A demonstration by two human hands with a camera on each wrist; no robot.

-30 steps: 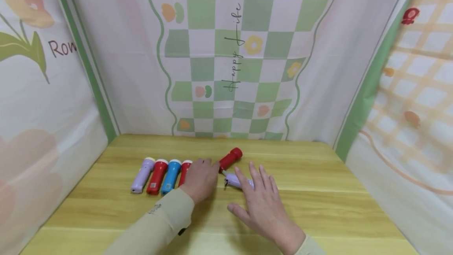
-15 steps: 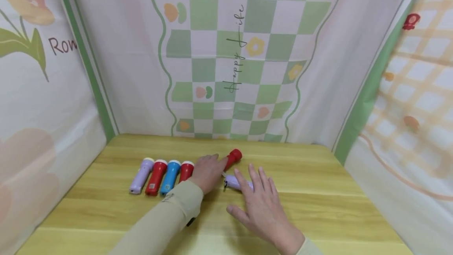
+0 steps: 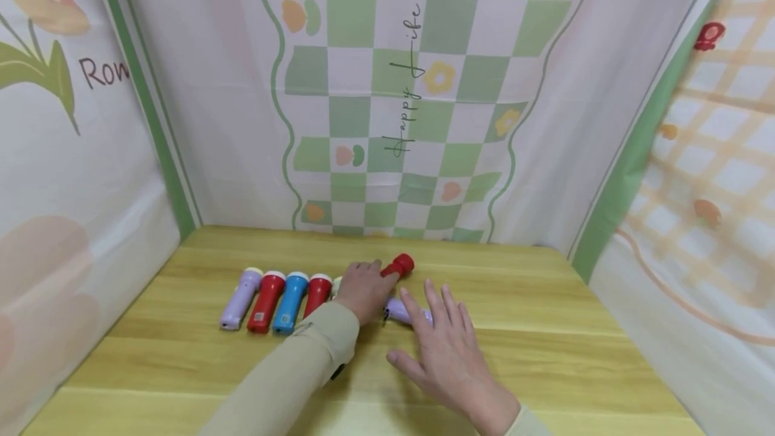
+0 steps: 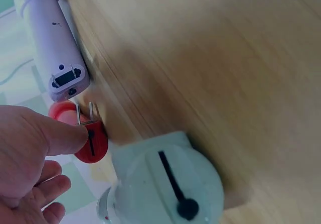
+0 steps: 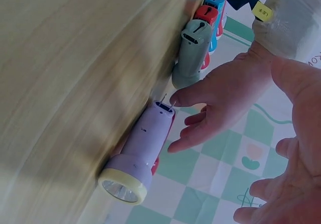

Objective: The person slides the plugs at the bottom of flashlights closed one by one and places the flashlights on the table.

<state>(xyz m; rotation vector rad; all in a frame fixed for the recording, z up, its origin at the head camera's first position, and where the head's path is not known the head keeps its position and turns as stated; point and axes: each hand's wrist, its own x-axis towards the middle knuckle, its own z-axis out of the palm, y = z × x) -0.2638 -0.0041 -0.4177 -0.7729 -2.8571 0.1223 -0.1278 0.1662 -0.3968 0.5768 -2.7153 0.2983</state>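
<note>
A red flashlight (image 3: 399, 266) lies at a slant on the table, and my left hand (image 3: 366, 291) reaches over its tail end. The left wrist view shows the thumb on that red flashlight (image 4: 95, 148), right by its two metal prongs; the fingers behind it are partly hidden. A purple flashlight (image 5: 143, 138) with a cream head lies just to the right, its slotted end facing left. Over it my right hand (image 3: 451, 345) hovers with straight, spread fingers. In its wrist view that right hand (image 5: 296, 169) shows nothing held.
To the left stands a row of flashlights: purple (image 3: 241, 300), red (image 3: 266, 303), blue (image 3: 292, 303), red (image 3: 317, 293) and a pale green one (image 5: 193, 50), mostly hidden behind the left hand in the head view. Patterned cloth (image 3: 399, 86) walls the table (image 3: 514, 274).
My left hand has slid to the right and farther over the red flashlight, uncovering the pale green one's head. The right hand stays nearly in place.
</note>
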